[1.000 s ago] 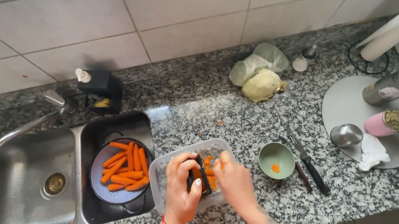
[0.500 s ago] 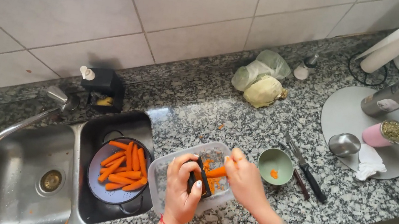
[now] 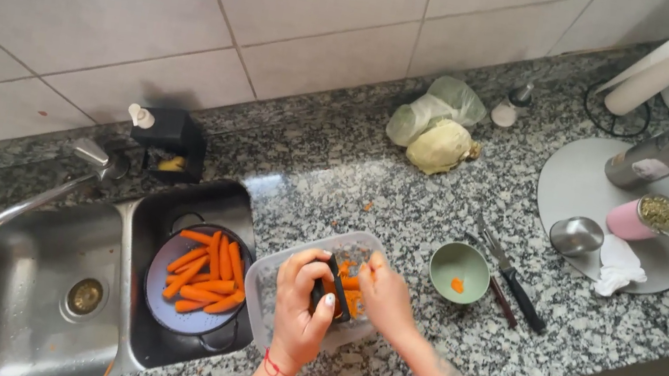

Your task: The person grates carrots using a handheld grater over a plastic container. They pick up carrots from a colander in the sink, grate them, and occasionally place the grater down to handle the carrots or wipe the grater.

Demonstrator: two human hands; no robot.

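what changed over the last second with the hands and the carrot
Very little. The left hand keeps its grip on the dark grater over the clear container. The right hand keeps working a carrot piece against it, shifting only slightly. The carrots in the colander and green bowl stayed put.

Colours noted at sink and counter
Orange carrots [image 3: 208,274] on grey-blue plate [image 3: 159,299]; speckled grey granite counter [image 3: 404,198]; pale green bowl [image 3: 460,271] (orange scrap inside)

Head view, steeply down, counter [image 3: 436,221] near
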